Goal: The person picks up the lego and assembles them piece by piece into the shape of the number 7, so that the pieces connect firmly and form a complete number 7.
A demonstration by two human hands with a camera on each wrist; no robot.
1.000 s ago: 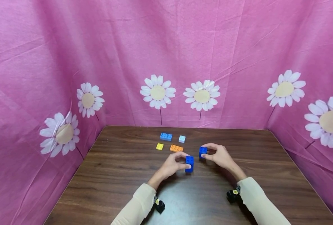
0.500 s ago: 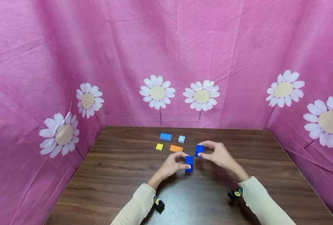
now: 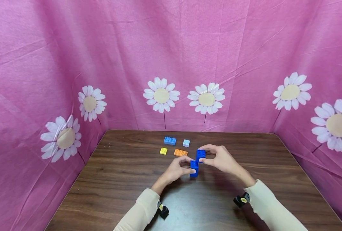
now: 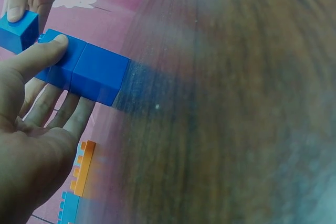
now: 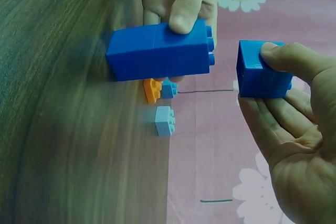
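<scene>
Moving left, my right hand (image 3: 221,158) pinches a block (image 3: 200,153), now nearer the tower (image 5: 157,53) but apart; I think they almost line up. My left hand (image 3: 176,169) pinches the tower, upright on the table (image 3: 116,179).

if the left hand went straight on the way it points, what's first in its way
Probably the blue block in the right hand, though it looks higher, so the left hand might pass beneath.

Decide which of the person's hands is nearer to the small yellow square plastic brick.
Left. The left hand is on the near side of the yellow brick, slightly to its right; the right hand is farther off, well to the brick's right.
</scene>
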